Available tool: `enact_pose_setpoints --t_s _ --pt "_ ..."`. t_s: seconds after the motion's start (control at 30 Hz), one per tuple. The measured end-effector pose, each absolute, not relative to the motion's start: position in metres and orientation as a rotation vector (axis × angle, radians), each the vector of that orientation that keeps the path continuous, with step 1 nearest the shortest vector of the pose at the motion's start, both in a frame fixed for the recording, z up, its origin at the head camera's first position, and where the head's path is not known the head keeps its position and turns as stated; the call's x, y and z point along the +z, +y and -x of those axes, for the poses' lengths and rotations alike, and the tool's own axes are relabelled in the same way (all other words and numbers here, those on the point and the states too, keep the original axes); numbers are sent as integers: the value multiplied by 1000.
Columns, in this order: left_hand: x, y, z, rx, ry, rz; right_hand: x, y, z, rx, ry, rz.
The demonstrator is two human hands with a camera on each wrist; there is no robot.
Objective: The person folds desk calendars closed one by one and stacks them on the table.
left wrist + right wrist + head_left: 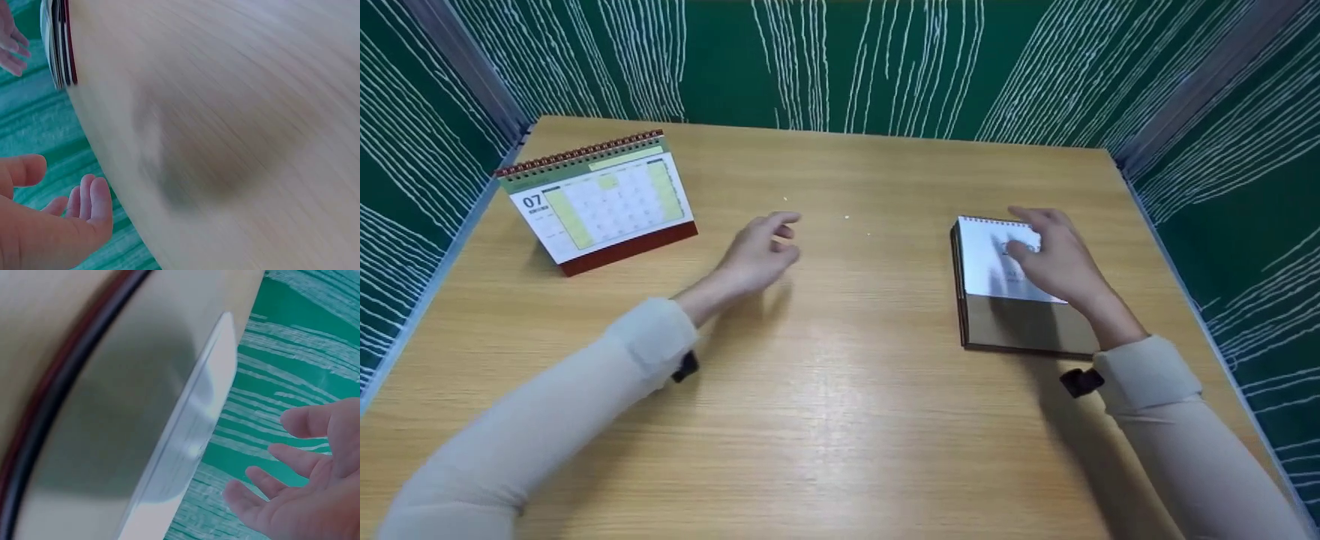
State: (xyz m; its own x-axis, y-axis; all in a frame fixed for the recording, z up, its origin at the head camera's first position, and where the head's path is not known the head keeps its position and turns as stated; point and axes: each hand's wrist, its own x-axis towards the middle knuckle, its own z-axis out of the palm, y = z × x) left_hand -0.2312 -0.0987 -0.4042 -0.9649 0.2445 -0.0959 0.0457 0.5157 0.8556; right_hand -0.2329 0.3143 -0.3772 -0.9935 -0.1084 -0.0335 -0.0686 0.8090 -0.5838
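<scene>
A desk calendar showing "07" stands tilted like a tent at the table's back left. To its right my left hand hovers over bare wood, fingers loosely bent and holding nothing. On the right side lies a second desk calendar, flat, with a white page above a brown base. Over that flat calendar hangs my right hand, thumb and fingers spread. In the right wrist view, the right hand is apart from the white pages. The left wrist view shows the left hand with nothing in its grasp.
The wooden table reaches a green wall with white streaks at the back and sides. A few tiny white specks lie near the table's middle. Dark straps sit at both wrists.
</scene>
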Motion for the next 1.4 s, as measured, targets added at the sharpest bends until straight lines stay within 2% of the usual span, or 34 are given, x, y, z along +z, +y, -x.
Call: enact_pose_setpoints --t_s 0.37,0.77,1.1,1.4 --pt "-401 -194 207 1358 2639 -110 -373 250 251 -1012 2867 373" --pt "-396 -271 185 1365 2712 119 -371 162 268 -994 2823 465" --pt "-392 -319 171 1341 2824 325 -366 87 279 -1047 2733 598" --pt "-400 -334 165 1437 2849 531 -361 37 287 -1130 2587 574"
